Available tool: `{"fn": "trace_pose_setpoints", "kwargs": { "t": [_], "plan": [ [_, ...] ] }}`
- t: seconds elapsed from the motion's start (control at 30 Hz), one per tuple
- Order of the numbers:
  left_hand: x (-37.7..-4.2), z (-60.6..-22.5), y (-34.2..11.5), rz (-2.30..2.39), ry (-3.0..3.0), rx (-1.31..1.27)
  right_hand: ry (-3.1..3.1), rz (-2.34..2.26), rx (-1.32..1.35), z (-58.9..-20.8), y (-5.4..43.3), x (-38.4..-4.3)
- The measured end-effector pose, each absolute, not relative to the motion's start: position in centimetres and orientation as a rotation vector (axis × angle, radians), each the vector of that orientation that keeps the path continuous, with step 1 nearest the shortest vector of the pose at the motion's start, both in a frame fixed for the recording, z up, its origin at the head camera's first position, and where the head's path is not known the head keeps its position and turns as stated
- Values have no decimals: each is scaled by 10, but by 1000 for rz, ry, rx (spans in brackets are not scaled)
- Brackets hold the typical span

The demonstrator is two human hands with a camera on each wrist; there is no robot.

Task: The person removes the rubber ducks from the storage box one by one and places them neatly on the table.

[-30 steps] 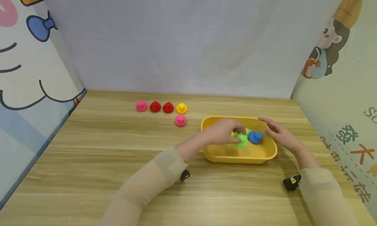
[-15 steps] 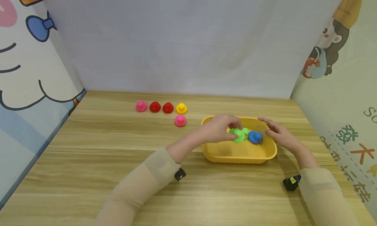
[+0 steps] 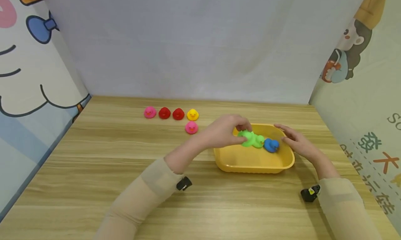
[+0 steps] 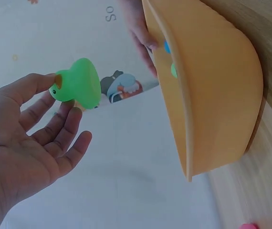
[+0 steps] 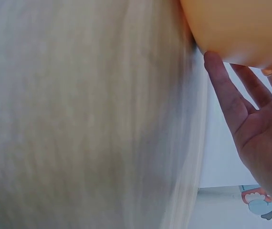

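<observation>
My left hand [image 3: 221, 131] pinches a light green rubber duck [image 4: 81, 85] between thumb and fingertips. In the left wrist view the duck is raised above the rim of the yellow plastic basin [image 4: 217, 95]. A second green duck [image 3: 259, 141] and a blue duck [image 3: 271, 145] sit side by side inside the basin. At the basin's right end, my right hand [image 3: 299, 142] rests its straightened fingers against the rim and outer wall. The right wrist view shows those fingers [image 5: 224, 88] touching the basin wall from outside.
On the wooden table [image 3: 109, 170], left of the basin, stand a pink duck [image 3: 150, 112], two red ducks [image 3: 164, 113] and a yellow duck [image 3: 192, 114] in a row. Another pink duck [image 3: 191, 127] is just in front of the yellow one. A pale curtain [image 3: 194, 45] hangs behind.
My left hand has lifted the green duck up from inside the basin and moved it left, uncovering the second green duck. My right hand stays at the basin's right end.
</observation>
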State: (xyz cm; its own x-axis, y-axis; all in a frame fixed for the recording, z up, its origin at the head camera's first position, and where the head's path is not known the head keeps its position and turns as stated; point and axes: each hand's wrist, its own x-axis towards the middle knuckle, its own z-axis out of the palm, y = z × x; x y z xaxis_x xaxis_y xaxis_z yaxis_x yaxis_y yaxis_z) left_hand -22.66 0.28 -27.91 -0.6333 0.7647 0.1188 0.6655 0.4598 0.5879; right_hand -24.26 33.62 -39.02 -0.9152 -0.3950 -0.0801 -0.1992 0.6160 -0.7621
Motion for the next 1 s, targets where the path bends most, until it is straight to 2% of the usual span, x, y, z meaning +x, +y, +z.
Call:
{"fn": "trace_pose_setpoints", "kwargs": {
  "t": [1.0],
  "plan": [
    [-206, -251, -62, 1209, 2725, 1287, 2566, -1256, -508, -384, 333, -239]
  ]
}}
